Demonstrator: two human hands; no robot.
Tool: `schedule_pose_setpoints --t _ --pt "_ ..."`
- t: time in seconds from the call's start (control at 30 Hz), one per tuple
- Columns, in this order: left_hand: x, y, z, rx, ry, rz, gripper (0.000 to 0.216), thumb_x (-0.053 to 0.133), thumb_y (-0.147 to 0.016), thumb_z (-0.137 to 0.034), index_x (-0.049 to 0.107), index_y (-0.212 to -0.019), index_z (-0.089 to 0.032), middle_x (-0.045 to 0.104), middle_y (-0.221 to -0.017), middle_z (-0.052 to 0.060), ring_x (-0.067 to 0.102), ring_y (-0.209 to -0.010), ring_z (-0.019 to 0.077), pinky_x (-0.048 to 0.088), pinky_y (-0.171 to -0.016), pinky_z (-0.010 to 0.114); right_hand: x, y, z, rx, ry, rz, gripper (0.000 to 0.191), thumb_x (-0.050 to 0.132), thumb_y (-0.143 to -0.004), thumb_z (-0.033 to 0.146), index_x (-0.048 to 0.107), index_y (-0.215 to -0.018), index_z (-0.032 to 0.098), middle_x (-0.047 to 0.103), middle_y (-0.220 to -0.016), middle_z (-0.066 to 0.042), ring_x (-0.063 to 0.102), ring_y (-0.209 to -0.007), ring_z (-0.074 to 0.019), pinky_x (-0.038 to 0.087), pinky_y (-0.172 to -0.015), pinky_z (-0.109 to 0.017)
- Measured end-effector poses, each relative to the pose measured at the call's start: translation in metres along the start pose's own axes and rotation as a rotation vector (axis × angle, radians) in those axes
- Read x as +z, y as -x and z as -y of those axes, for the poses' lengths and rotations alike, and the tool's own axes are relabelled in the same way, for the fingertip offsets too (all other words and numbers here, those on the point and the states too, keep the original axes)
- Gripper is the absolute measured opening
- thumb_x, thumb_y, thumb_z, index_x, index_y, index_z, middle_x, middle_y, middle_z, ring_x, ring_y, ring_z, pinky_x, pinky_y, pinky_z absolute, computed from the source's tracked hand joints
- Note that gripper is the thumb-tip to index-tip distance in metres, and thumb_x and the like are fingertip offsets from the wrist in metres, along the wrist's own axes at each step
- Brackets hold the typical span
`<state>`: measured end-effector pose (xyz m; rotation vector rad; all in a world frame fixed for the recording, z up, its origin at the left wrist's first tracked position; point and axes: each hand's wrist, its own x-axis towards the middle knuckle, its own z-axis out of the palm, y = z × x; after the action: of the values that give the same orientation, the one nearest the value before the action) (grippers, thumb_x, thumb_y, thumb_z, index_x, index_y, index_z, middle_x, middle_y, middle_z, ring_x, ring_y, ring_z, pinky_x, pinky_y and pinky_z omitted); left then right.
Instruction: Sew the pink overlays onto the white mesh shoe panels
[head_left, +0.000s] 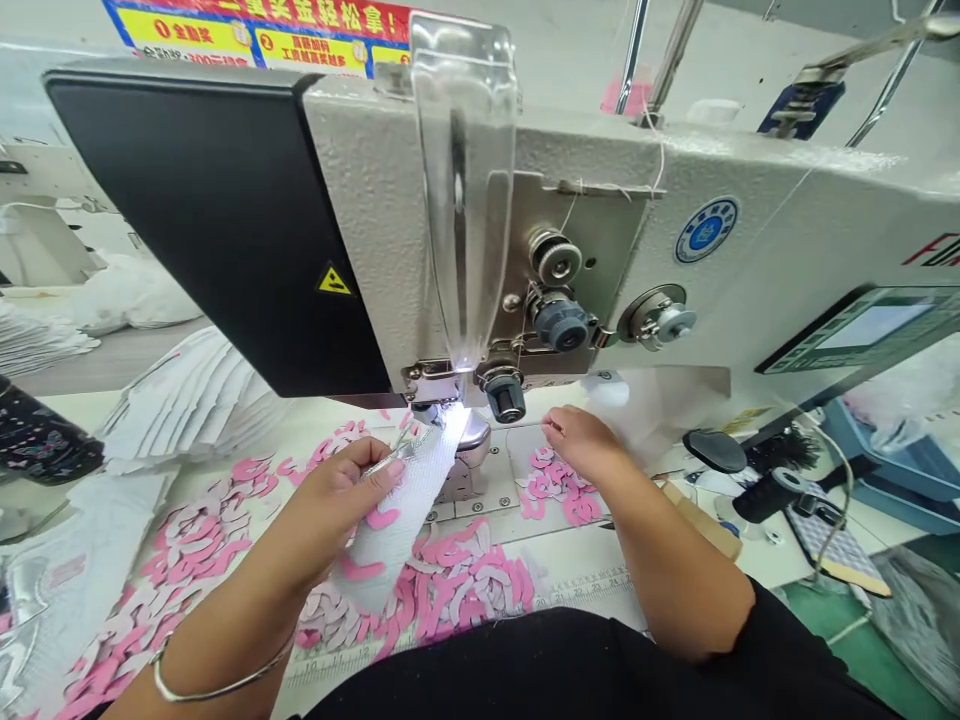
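My left hand (360, 490) pinches a white mesh fabric piece (412, 500) with silver trim and pink patches, whose upper end lies under the lit needle area of a sewing machine (375, 180). To the right of the needle, my right hand (581, 440) has its fingers curled together above a small pile of pink curved pieces (559, 487). Whatever its fingertips may hold is too small to make out. More pink and pale curved pieces (465, 585) lie loose below the fabric and at the left.
A clear plastic guard (465, 180) hangs before the machine head. Stacked white pieces (202, 395) fan out at left. At right are a black thread spool (769, 495), a brush (787, 445), a cardboard box (701, 520) and blue bins (900, 470). A ruler strip (585, 590) runs along the front edge.
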<state>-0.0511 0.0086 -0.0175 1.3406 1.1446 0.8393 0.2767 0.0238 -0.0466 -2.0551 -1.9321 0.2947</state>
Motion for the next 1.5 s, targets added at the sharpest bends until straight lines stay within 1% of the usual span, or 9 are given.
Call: schedule_pose_setpoints --t 0.13,0.3,0.5,0.67,0.83,0.9,0.97,1.13,1.5 --pt "0.015 0.001 -0.003 -0.014 0.103 0.012 0.035 0.074 -0.078 -0.049 0.055 -0.089 -0.022 0.062 -0.072 -0.002 0.055 -0.058 0.0124 0.042 -0.052 0.022 0.022 -0.005 -0.016 0.053 0.073 0.18 0.014 0.056 -0.088 0.028 0.068 -0.092 0.022 0.066 -0.1 -0.005 0.059 -0.079 -0.0164 0.036 -0.062 -0.027" --pt "0.027 0.0 -0.002 -0.002 0.185 0.033 0.033 0.073 -0.08 -0.046 0.054 -0.094 -0.022 0.069 -0.079 0.001 0.063 -0.064 0.0165 0.047 -0.057 0.026 0.04 -0.006 -0.015 0.027 0.123 0.215 0.017 0.058 -0.088 0.03 0.065 -0.099 0.02 0.062 -0.108 -0.009 0.059 -0.09 -0.0198 0.036 -0.066 -0.028" --pt "0.033 0.0 -0.003 0.004 0.201 0.031 0.031 0.073 -0.078 -0.043 0.058 -0.093 -0.021 0.072 -0.084 0.004 0.067 -0.073 0.0211 0.05 -0.065 0.031 0.041 -0.013 -0.017 0.026 0.106 0.153 0.017 0.052 -0.091 0.024 0.065 -0.081 0.019 0.065 -0.093 -0.008 0.059 -0.082 -0.0193 0.032 -0.064 -0.03" --pt "0.035 0.003 -0.002 0.052 0.239 0.061 0.032 0.07 -0.08 -0.042 0.06 -0.103 -0.023 0.073 -0.096 0.007 0.069 -0.082 0.0245 0.052 -0.07 0.034 0.024 -0.009 -0.01 0.094 0.03 -0.068 0.024 0.045 -0.094 0.029 0.065 -0.085 0.02 0.066 -0.092 -0.01 0.06 -0.082 -0.0217 0.035 -0.065 -0.031" --pt "0.04 0.008 -0.001 0.047 0.075 0.031 0.022 0.067 -0.082 -0.04 0.062 -0.093 -0.021 0.07 -0.078 0.003 0.064 -0.067 0.019 0.047 -0.061 0.029 -0.003 0.026 0.018 0.025 -0.232 -0.203 0.033 0.034 -0.1 0.042 0.061 -0.102 0.022 0.068 -0.085 -0.004 0.061 -0.072 -0.0175 0.046 -0.062 -0.029" --pt "0.043 0.011 -0.002 0.043 0.04 0.022 0.021 0.067 -0.082 -0.039 0.061 -0.09 -0.021 0.068 -0.072 0.002 0.062 -0.063 0.0181 0.045 -0.058 0.028 -0.013 0.044 0.038 -0.159 -0.662 -0.204 0.031 0.043 -0.097 0.048 0.06 -0.097 0.021 0.07 -0.086 -0.004 0.062 -0.068 -0.0169 0.049 -0.059 -0.029" --pt "0.047 0.013 -0.004 0.038 0.048 0.028 0.023 0.067 -0.081 -0.04 0.061 -0.091 -0.021 0.066 -0.068 0.001 0.061 -0.059 0.0176 0.044 -0.055 0.028 -0.02 0.056 0.061 -0.281 -0.819 -0.17 0.026 0.053 -0.094 0.045 0.063 -0.091 0.021 0.068 -0.077 -0.002 0.061 -0.063 -0.0153 0.048 -0.058 -0.028" --pt "0.052 0.015 -0.006 0.042 0.099 0.012 0.029 0.068 -0.079 -0.038 0.062 -0.101 -0.021 0.067 -0.072 0.001 0.062 -0.06 0.0182 0.046 -0.056 0.029 -0.016 0.055 0.099 -0.441 -0.52 -0.286 0.015 0.057 -0.09 0.028 0.065 -0.079 0.022 0.062 -0.073 0.001 0.058 -0.072 -0.0156 0.045 -0.067 -0.029" --pt "0.057 0.008 0.002 0.07 0.305 0.037 0.027 0.072 -0.08 -0.042 0.064 -0.094 -0.02 0.064 -0.073 0.0 0.058 -0.063 0.014 0.044 -0.058 0.025 0.004 0.043 0.105 -0.453 -0.382 -0.44 0.011 0.051 -0.085 0.021 0.054 -0.075 0.023 0.052 -0.077 0.0 0.051 -0.07 -0.0171 0.041 -0.066 -0.031"
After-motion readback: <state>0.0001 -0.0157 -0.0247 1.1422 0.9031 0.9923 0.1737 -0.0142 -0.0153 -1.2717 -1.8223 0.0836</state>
